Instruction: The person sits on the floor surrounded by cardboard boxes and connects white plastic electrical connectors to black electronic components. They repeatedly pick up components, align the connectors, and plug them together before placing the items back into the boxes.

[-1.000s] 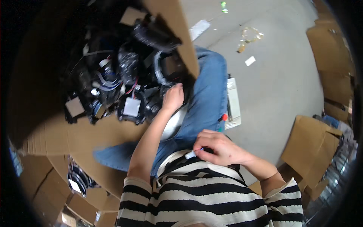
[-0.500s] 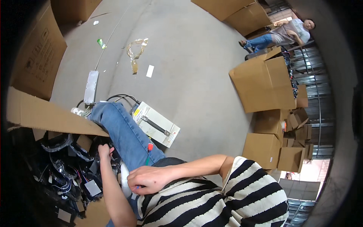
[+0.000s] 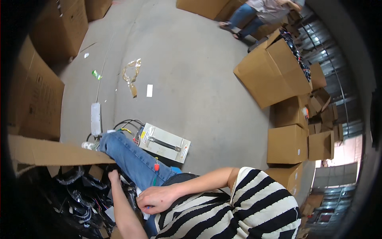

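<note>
My left hand [image 3: 114,175] reaches down into an open cardboard box beside my leg. Its fingers look curled against a dark part, which I cannot make out. Around it lie many black wired parts [image 3: 81,198], some in clear plastic. My right hand [image 3: 156,200] is closed in front of my striped shirt, above my lap. A small bit of blue and red shows at its fingers; what it holds is mostly hidden. Near the knee, a red connector [image 3: 156,167] on green wires stands against my jeans.
The box's cardboard flap [image 3: 63,151] runs along my left leg. Beyond the leg stands a pale metal case [image 3: 164,143] with a black handle, cabled near a slim grey unit [image 3: 96,119]. Tape scraps [image 3: 130,75] lie on the floor. Large cartons [image 3: 274,73] and a person [image 3: 258,16] are farther off.
The whole view has shifted, so the floor things sit lower. The person at the far right has moved partly out of the picture. More dark parts show between my left forearm and thigh.
</note>
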Motion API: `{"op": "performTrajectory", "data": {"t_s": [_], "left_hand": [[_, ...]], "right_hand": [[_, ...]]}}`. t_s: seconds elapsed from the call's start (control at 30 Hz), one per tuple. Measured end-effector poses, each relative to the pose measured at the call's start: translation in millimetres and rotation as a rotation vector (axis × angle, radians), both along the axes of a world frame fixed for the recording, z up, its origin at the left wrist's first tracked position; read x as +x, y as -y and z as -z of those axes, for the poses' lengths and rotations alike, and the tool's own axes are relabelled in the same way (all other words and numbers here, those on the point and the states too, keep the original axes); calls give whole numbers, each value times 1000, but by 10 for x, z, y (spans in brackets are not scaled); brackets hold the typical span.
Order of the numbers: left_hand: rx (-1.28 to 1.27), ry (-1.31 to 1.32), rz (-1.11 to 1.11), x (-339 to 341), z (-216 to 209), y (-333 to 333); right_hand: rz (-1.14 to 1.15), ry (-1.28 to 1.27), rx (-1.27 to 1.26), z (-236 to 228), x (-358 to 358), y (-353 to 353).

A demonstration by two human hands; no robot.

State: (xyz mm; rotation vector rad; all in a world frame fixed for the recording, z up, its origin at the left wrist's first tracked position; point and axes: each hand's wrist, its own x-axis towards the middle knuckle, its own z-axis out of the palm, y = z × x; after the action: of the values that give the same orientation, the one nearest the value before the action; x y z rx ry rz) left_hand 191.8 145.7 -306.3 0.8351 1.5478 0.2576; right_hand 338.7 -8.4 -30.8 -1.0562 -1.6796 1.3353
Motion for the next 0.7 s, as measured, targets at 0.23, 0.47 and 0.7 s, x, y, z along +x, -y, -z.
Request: {"op": "performTrajectory", "data": {"t_s": [0.23,0.47,0.7], "left_hand": [[101,199,-28,-464,-692,291],[423,20,256,-949,-1550,685],[555,342,-120,-1018,-2203,1250]], "right_hand": [[3,-19,58,107,-106,44],[64,-76,112,26,-185,149],[-40,-141,18,-136,-245,118]]}}
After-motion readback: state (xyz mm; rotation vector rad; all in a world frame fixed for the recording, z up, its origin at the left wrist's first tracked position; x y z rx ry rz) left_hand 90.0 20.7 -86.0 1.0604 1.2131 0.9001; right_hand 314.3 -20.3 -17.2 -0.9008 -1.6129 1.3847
